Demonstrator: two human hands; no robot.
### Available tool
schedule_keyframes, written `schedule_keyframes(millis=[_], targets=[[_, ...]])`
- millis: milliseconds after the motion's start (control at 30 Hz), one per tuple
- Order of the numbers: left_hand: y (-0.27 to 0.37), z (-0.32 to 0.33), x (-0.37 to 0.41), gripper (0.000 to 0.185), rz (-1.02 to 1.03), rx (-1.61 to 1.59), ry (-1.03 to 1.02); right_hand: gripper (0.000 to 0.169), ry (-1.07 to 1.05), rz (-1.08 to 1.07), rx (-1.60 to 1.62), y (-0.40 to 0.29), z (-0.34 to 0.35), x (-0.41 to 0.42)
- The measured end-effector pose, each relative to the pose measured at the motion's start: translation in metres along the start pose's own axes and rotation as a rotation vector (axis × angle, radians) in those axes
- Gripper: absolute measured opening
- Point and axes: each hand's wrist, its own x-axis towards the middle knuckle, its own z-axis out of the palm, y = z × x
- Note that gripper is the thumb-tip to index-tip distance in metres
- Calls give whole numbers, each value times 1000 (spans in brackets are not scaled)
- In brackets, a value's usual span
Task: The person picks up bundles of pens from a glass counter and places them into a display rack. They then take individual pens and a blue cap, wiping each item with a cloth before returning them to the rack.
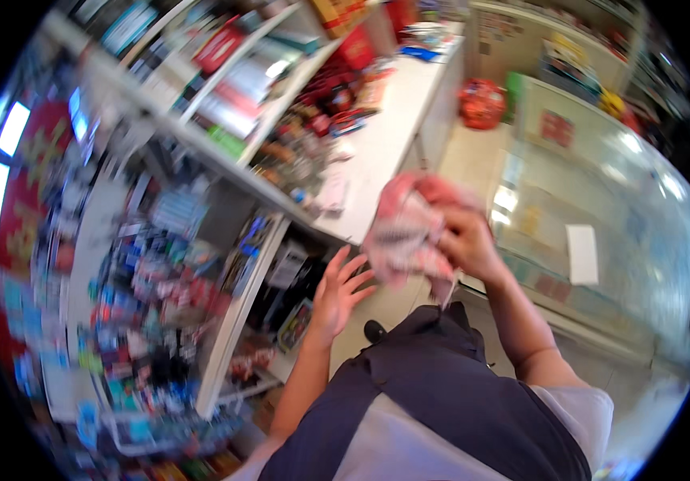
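Note:
A crumpled pink and white cloth (pixel 408 231) hangs from my right hand (pixel 470 243), whose fingers are closed on its right side. My left hand (pixel 339 291) is raised just left of the cloth, fingers spread, holding nothing. Beyond the cloth runs a white countertop (pixel 381 162). Along its left side lie small packets, red items and other loose goods (pixel 327 120), blurred in part. A pale sheet or card (pixel 334 191) rests near the counter's close end.
To the right stands a glass display case (pixel 615 198) with a white paper (pixel 582 254) on top. A red plastic bag (pixel 482 103) sits past the gap between counter and case. Crowded shelves (pixel 224 66) and hanging goods (pixel 152 288) fill the left side.

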Motion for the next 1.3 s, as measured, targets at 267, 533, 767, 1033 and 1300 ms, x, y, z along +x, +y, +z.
schedule_keyframes(millis=[267,533,767,1033,1300], targets=[[-5,-84,-37,38,-112,-359,284,13,-169,0,7,36,139,-8],[13,-146,-77,52,-199,-316,282,20,72,765,790,82,216,8],[21,-188,-101,65,-101,-288,129,18,-328,489,293,85,304,-2],[20,-227,-102,50,-84,86,354,22,-109,456,246,82,323,28],[33,-253,-86,40,-246,-57,354,19,-27,770,681,100,342,101]])
